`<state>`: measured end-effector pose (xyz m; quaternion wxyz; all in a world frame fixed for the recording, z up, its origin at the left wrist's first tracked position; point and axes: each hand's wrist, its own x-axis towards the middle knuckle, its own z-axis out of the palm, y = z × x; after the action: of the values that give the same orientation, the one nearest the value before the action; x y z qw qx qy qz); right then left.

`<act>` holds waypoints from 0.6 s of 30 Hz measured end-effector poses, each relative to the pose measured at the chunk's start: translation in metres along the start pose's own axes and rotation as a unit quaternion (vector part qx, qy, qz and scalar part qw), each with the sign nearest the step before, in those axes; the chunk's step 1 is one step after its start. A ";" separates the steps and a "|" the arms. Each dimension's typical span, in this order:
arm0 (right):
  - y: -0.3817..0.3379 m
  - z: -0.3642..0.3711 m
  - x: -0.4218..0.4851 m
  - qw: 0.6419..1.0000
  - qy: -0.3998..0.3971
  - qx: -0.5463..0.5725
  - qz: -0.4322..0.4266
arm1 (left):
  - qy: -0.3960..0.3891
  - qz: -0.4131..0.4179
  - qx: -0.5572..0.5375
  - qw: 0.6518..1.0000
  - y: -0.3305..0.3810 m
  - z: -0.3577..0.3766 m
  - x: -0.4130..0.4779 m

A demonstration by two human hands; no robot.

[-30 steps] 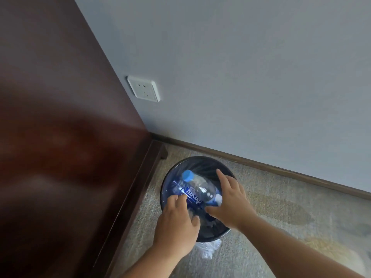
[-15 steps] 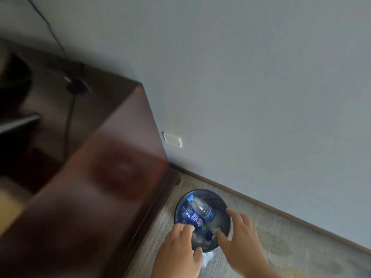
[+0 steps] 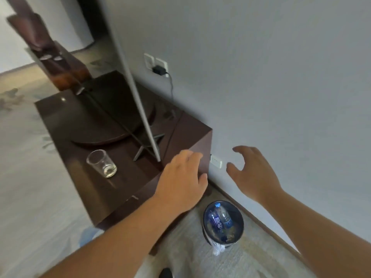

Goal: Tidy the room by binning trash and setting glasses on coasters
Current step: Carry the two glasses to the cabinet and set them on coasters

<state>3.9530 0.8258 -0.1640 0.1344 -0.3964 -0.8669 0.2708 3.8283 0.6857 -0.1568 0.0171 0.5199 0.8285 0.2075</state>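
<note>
A round dark bin [image 3: 240, 224] with a plastic liner stands on the carpet beside the cabinet's end. Inside it lie a clear bottle with a blue cap and blue label [image 3: 222, 215] and a dark blue bottle [image 3: 215, 220]. An empty clear glass [image 3: 102, 163] stands on the dark wooden cabinet [image 3: 66, 121]. My left hand [image 3: 181, 181] hovers over the cabinet's near corner, fingers relaxed and holding nothing. My right hand [image 3: 251, 171] is raised in front of the wall, fingers spread and empty. No coaster is visible.
A thin flat screen [image 3: 138, 101] on a metal foot stands along the cabinet. A plug and cable [image 3: 160, 70] hang from wall sockets above it; another socket [image 3: 215, 161] sits low by the cabinet. Patterned carpet lies to the left.
Both hands have let go of the bottles and lifted up out of the bin. The view has risen and swung left, bringing the cabinet top and the glass into sight.
</note>
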 end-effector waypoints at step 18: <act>-0.258 0.072 -0.092 0.986 -0.007 -0.091 -0.136 | 0.121 -0.115 0.086 0.982 -0.174 -0.203 -0.156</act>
<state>3.8221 0.5909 -0.0762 0.1272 -0.2833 -0.9348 0.1723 3.7021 0.4187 -0.0638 -0.1039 0.3914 0.8936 0.1936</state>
